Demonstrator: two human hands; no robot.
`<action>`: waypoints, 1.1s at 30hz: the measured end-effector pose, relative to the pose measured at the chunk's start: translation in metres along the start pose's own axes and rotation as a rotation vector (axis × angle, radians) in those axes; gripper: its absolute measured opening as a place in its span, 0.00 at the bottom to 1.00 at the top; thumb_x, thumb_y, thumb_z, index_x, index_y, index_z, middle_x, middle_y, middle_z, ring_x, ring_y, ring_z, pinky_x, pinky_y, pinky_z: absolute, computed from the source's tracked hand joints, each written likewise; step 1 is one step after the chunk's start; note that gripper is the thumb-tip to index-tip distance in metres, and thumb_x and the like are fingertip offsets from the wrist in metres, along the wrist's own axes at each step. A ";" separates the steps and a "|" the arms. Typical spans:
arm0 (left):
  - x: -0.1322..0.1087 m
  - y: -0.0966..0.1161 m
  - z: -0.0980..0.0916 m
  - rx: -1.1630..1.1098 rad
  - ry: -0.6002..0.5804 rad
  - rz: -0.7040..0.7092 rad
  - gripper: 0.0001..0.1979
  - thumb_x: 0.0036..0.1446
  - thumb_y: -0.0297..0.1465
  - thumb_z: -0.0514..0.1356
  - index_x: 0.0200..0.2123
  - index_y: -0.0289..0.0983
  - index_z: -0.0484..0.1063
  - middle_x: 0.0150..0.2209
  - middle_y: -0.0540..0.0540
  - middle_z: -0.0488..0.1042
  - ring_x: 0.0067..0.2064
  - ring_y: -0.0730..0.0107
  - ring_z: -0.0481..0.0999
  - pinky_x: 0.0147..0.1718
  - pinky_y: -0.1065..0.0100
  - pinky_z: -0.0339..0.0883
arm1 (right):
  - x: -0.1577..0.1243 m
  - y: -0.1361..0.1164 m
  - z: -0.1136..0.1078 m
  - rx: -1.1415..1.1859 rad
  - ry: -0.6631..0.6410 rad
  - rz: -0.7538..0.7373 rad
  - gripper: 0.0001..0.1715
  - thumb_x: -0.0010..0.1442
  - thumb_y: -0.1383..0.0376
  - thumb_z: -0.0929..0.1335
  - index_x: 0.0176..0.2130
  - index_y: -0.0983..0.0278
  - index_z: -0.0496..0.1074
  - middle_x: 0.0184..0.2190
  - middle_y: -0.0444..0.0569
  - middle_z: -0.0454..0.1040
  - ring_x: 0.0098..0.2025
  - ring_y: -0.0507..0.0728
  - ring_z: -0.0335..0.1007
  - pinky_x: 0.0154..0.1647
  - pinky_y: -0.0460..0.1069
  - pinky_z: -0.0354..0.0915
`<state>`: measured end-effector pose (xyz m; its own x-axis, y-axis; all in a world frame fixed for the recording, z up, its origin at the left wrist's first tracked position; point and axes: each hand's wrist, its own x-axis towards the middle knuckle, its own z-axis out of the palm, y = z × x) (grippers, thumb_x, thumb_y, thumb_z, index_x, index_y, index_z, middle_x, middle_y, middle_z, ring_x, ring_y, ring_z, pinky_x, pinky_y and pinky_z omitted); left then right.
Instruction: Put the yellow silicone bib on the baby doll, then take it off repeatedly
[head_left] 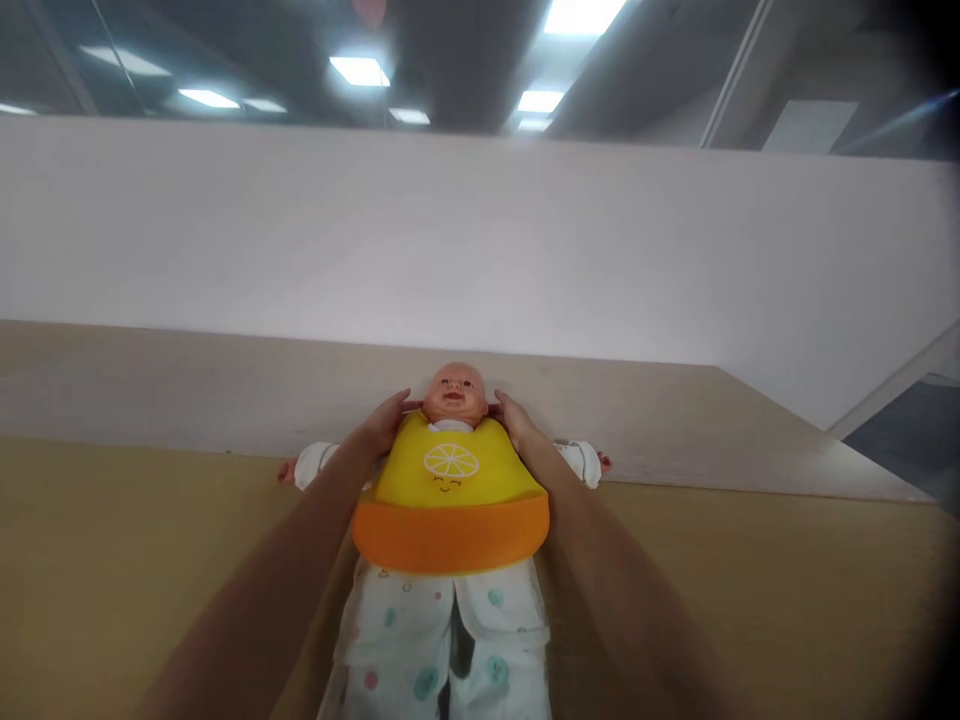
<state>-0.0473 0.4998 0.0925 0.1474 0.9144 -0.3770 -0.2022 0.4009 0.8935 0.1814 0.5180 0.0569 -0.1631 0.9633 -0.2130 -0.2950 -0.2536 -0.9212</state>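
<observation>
A baby doll point(454, 392) lies on its back on the wooden table point(112, 560), head toward the wall, in white clothes with coloured dots. A yellow bib point(451, 475) with an orange pocket rim and a lemon print covers its chest. My left hand point(387, 420) reaches to the left side of the doll's neck, at the bib's top corner. My right hand point(516, 420) does the same on the right side. The fingertips of both hands go behind the neck and are hidden, so the grip on the bib's strap ends cannot be made out.
A white partition wall point(480, 240) rises just behind the table's back edge. The doll's arms spread out to both sides, its small hands point(286, 472) resting on the tabletop. Ceiling lights show above the wall.
</observation>
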 end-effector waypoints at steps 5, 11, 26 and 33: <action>0.006 -0.006 -0.008 -0.081 -0.173 -0.050 0.27 0.57 0.46 0.50 0.45 0.29 0.72 0.34 0.36 0.79 0.36 0.50 0.78 0.39 0.54 0.69 | 0.003 0.008 -0.005 0.223 0.004 0.032 0.23 0.60 0.49 0.60 0.37 0.66 0.67 0.42 0.55 0.74 0.44 0.59 0.71 0.45 0.54 0.69; -0.015 -0.008 -0.003 -0.127 -0.184 -0.002 0.28 0.59 0.47 0.47 0.48 0.30 0.71 0.35 0.37 0.78 0.39 0.49 0.78 0.40 0.52 0.69 | -0.025 -0.002 0.005 0.285 -0.061 0.092 0.27 0.60 0.47 0.59 0.40 0.67 0.69 0.38 0.52 0.74 0.40 0.59 0.72 0.43 0.55 0.68; -0.111 -0.033 0.016 -0.201 -0.118 0.068 0.33 0.52 0.52 0.54 0.55 0.38 0.65 0.35 0.42 0.79 0.34 0.51 0.79 0.35 0.53 0.71 | -0.108 0.003 0.006 0.284 -0.128 -0.059 0.26 0.61 0.49 0.59 0.43 0.66 0.70 0.44 0.53 0.73 0.46 0.57 0.71 0.46 0.51 0.67; -0.168 -0.067 0.022 -0.262 -0.084 0.087 0.27 0.54 0.44 0.56 0.53 0.34 0.69 0.44 0.40 0.78 0.46 0.50 0.76 0.45 0.57 0.67 | -0.173 0.034 0.004 0.340 -0.084 -0.096 0.21 0.53 0.51 0.65 0.38 0.64 0.73 0.42 0.51 0.75 0.48 0.58 0.69 0.51 0.51 0.63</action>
<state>-0.0371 0.3180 0.1012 0.1956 0.9427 -0.2703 -0.4591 0.3316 0.8241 0.1957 0.3423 0.0639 -0.1921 0.9772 -0.0900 -0.6068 -0.1903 -0.7717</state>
